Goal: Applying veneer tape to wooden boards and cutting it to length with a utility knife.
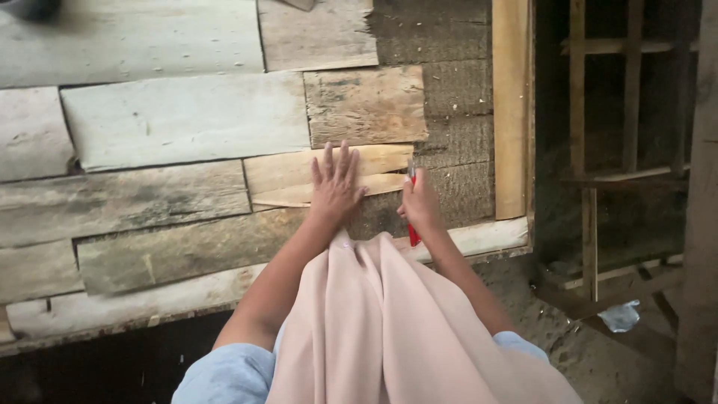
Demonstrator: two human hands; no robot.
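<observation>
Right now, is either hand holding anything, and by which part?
The right hand grips a red tool around its middle. The left hand holds nothing, lying flat on a thin wood sheet.

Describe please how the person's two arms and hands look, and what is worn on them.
Both forearms are bare. The left hand and the right hand wear no gloves; no rings or watch can be seen. Short light-blue sleeves cover the upper arms. A pale pink cloth hangs down between the arms.

Crumpled plastic scrap (619, 315) on dirt floor (591, 359)
</observation>
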